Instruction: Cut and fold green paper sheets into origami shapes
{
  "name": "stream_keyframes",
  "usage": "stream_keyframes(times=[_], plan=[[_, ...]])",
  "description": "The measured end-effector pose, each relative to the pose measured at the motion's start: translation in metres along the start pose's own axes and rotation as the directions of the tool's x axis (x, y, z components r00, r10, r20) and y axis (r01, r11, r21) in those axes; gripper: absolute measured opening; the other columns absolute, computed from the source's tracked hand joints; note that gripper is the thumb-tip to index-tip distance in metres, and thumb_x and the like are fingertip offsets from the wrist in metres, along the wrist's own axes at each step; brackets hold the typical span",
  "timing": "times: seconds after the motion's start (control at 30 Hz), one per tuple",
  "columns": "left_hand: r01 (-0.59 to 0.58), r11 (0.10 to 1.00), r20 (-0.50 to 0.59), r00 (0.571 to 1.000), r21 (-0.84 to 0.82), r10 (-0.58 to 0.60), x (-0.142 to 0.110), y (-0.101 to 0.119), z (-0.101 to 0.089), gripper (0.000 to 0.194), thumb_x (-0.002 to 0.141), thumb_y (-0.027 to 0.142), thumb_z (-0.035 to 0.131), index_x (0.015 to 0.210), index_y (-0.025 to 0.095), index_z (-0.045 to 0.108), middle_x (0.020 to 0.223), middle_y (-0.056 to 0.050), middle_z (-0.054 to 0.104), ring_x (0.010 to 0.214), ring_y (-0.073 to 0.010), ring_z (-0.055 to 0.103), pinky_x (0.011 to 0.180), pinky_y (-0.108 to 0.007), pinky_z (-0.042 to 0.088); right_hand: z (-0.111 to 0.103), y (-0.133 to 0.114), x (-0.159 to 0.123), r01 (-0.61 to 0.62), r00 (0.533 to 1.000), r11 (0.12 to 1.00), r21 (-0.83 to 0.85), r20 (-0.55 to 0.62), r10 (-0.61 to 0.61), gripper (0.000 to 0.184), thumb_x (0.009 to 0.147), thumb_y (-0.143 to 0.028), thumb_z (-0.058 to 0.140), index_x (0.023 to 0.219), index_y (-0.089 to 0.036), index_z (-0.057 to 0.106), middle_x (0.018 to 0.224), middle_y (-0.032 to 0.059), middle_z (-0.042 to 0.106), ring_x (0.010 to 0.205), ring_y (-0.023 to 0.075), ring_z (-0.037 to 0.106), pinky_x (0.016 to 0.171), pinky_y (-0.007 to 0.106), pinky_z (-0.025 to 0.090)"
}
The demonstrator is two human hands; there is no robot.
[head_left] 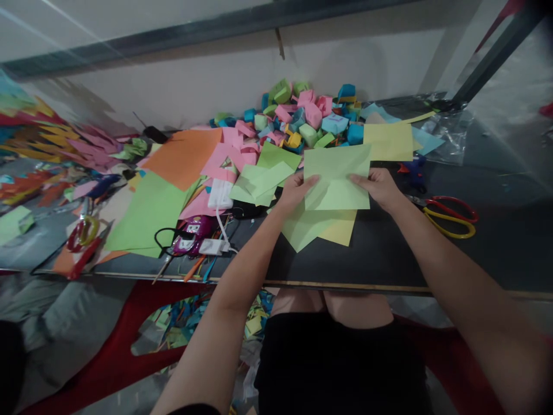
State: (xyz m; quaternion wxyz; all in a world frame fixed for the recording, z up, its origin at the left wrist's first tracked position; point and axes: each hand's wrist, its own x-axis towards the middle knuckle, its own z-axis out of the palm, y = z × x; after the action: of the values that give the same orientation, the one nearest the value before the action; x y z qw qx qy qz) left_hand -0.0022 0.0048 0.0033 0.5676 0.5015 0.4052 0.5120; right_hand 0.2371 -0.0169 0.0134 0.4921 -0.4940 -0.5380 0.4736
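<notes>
While two bare hands held it by its left and right sides, a pale green sheet [337, 164] of paper was spread out flat near the middle of the scene, facing the wearer. The left hand [296, 189] pinched its left side, thumb on top; the right hand [380, 183] pinched its right side the same way, the fingers behind the paper mostly hidden. Just below its near edge, a green paper [298, 233] and a yellow paper [343, 227] overlapped on a dark table [380, 262]; whether the held sheet touched them could not be told.

To the left of the left hand lay some light green pieces [261, 181]. On the far side, a heap of small folded paper shapes [309, 115] in pink, green, blue and yellow stood near the wall [324, 57]. To its right lay a yellow rectangle [389, 141] of paper, with clear plastic [453, 138] farther right. Nearer, beyond the right forearm, were scissors [451, 216] with one red and one yellow handle.

Farther left were an orange sheet [185, 153], a large green sheet [149, 213], and a shiny purple object [194, 235] beside a white plug [213, 246] with a cord. Another pair of red-and-yellow scissors [84, 233] lay near the left end. Below the table's near edge were the wearer's black shorts [337, 363], a red chair [129, 317] at the left, and many paper scraps [185, 317] on the floor.
</notes>
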Motion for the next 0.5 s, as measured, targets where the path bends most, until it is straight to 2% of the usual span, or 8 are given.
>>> stream_keyframes(times=[0.1, 0.2, 0.27, 0.33, 0.4, 0.43, 0.5], plan=[[0.057, 0.998, -0.053, 0.997, 0.021, -0.055, 0.000, -0.001, 0.003, 0.022, 0.079, 0.032, 0.087, 0.072, 0.016, 0.072, 0.065, 0.001, 0.066, 0.054, -0.0087, 0.056, 0.052, -0.022, 0.043, 0.002, 0.002, 0.000, -0.005, 1.000, 1.000, 0.002, 0.021, 0.005, 0.044, 0.061, -0.061, 0.092, 0.080, -0.023, 0.079, 0.082, 0.0053, 0.080, 0.073, 0.0250, 0.074, 0.068, 0.044, 0.064], [0.073, 0.997, -0.099, 0.993, 0.011, -0.072, 0.002, -0.002, 0.004, 0.020, 0.081, 0.028, 0.085, 0.073, 0.016, 0.072, 0.063, 0.001, 0.064, 0.051, -0.0078, 0.052, 0.049, -0.021, 0.041, 0.002, 0.006, 0.003, 0.025, 0.999, 0.999, -0.024, 0.034, -0.024, 0.048, 0.065, -0.065, 0.087, 0.086, -0.023, 0.078, 0.084, 0.0064, 0.079, 0.077, 0.0264, 0.075, 0.071, 0.044, 0.064], [0.070, 0.998, -0.133, 0.989, -0.003, -0.070, 0.003, -0.003, 0.004, 0.017, 0.083, 0.026, 0.084, 0.075, 0.016, 0.072, 0.066, 0.001, 0.065, 0.052, -0.0076, 0.053, 0.051, -0.022, 0.043, 0.000, 0.007, 0.005, 0.072, 0.997, 0.994, -0.083, 0.009, -0.072, 0.052, 0.072, -0.066, 0.081, 0.100, -0.023, 0.078, 0.088, 0.0077, 0.080, 0.084, 0.0290, 0.076, 0.075, 0.047, 0.065], [0.063, 0.998, -0.162, 0.985, -0.003, -0.063, 0.005, -0.005, 0.002, 0.016, 0.084, 0.025, 0.082, 0.077, 0.016, 0.071, 0.069, 0.000, 0.067, 0.056, -0.0085, 0.056, 0.055, -0.022, 0.046, -0.003, 0.005, 0.004, 0.167, 0.983, 0.960, -0.227, -0.038, -0.180, 0.059, 0.078, -0.061, 0.077, 0.122, -0.022, 0.073, 0.106, 0.0108, 0.080, 0.097, 0.0327, 0.075, 0.082, 0.050, 0.064], [0.035, 0.999, -0.186, 0.982, 0.013, -0.032, 0.006, -0.007, 0.000, 0.018, 0.084, 0.029, 0.082, 0.079, 0.016, 0.071, 0.073, 0.000, 0.069, 0.063, -0.0108, 0.060, 0.060, -0.024, 0.048, -0.002, -0.001, -0.001, 0.303, 0.933, 0.839, -0.453, -0.037, -0.357, 0.064, 0.083, -0.047, 0.075, 0.140, -0.023, 0.063, 0.133, 0.0137, 0.073, 0.118, 0.0372, 0.070, 0.096, 0.055, 0.059], [0.017, 1.000, -0.201, 0.980, 0.020, -0.012, 0.007, -0.009, -0.001, 0.020, 0.084, 0.033, 0.083, 0.081, 0.017, 0.070, 0.076, -0.001, 0.069, 0.067, -0.0123, 0.062, 0.063, -0.024, 0.049, -0.001, -0.005, -0.004, 0.372, 0.897, 0.737, -0.564, 0.014, -0.442, 0.064, 0.084, -0.038, 0.073, 0.145, -0.024, 0.060, 0.144, 0.0134, 0.067, 0.129, 0.0385, 0.064, 0.104, 0.058, 0.055], [0.024, 1.000, -0.166, 0.986, 0.015, -0.021, 0.006, -0.013, 0.001, 0.024, 0.087, 0.041, 0.080, 0.087, 0.019, 0.070, 0.082, -0.001, 0.072, 0.078, -0.0148, 0.067, 0.069, -0.025, 0.051, 0.006, -0.012, -0.012, 0.503, 0.823, 0.506, -0.701, 0.210, -0.529, 0.066, 0.085, -0.023, 0.067, 0.149, -0.027, 0.057, 0.154, 0.0101, 0.059, 0.141, 0.0381, 0.055, 0.117, 0.060, 0.044]])
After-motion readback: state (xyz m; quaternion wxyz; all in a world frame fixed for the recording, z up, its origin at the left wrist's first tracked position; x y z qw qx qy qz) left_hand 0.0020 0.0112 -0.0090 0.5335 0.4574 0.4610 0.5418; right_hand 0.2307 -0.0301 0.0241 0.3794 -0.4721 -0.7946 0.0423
